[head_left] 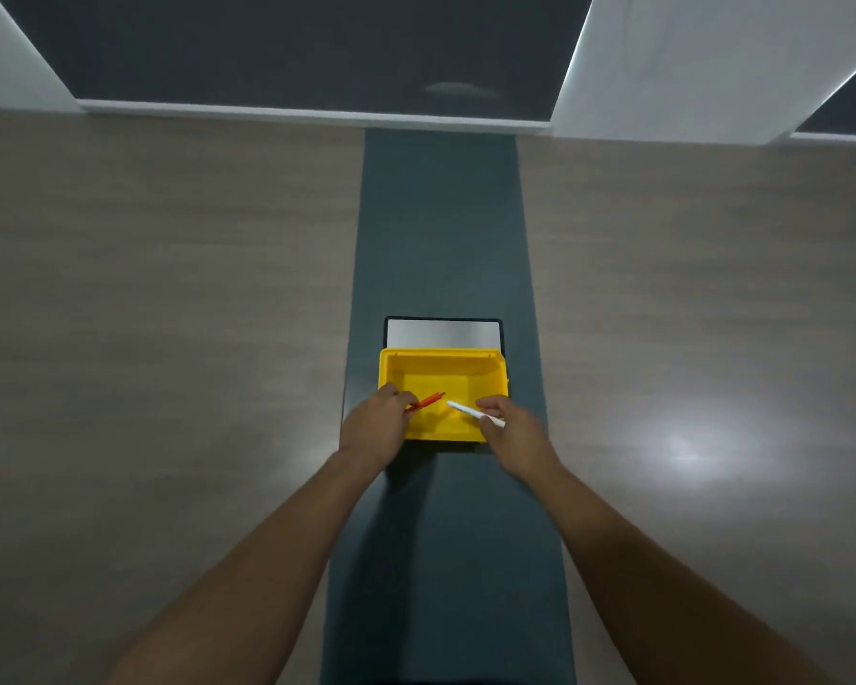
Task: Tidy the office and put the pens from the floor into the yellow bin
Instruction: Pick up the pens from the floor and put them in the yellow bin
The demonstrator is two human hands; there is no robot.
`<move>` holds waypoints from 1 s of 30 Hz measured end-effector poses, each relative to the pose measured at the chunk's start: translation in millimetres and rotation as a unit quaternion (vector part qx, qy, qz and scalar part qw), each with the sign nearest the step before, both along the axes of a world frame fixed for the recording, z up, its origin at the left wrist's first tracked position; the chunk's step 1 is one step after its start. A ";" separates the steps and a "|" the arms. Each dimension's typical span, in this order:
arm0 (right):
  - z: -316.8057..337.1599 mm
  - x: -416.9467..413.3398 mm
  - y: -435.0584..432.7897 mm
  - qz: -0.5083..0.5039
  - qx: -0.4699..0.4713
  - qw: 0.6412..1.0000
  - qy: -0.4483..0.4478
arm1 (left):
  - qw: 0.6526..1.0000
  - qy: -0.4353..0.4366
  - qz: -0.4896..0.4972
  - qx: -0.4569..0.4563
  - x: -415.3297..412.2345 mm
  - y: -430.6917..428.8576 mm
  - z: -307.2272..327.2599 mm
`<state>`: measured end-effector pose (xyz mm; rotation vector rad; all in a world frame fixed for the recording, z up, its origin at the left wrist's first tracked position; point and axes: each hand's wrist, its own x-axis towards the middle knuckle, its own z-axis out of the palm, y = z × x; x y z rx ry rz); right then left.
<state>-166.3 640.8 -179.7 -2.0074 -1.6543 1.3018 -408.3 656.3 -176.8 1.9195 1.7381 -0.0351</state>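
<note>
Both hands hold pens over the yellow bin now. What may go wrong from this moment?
1. The white pen in the right hand lies across the near right rim of the yellow bin; if released there, it may tip out onto the floor.
2. The red pens in the left hand point into the bin, but that hand sits on the near left corner and may push the bin.

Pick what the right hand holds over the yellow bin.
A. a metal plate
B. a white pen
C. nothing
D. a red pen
B: the right hand pinches a white pen whose tip points over the yellow bin; the red pen is in the left hand.
</note>
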 end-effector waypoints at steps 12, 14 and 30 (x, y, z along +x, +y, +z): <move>5.4 -7.9 -2.0 0.033 0.036 0.998 -0.045 | 0.996 -0.093 -0.014 0.008 3.8 -5.9 14.2; 12.4 -5.2 -11.9 0.031 0.038 0.998 -0.041 | 0.994 -0.107 -0.010 0.025 -1.6 -15.1 18.5; 55.5 10.4 -128.1 -0.038 0.100 0.992 -0.074 | 0.973 -0.210 -0.051 0.078 -9.5 -117.1 33.9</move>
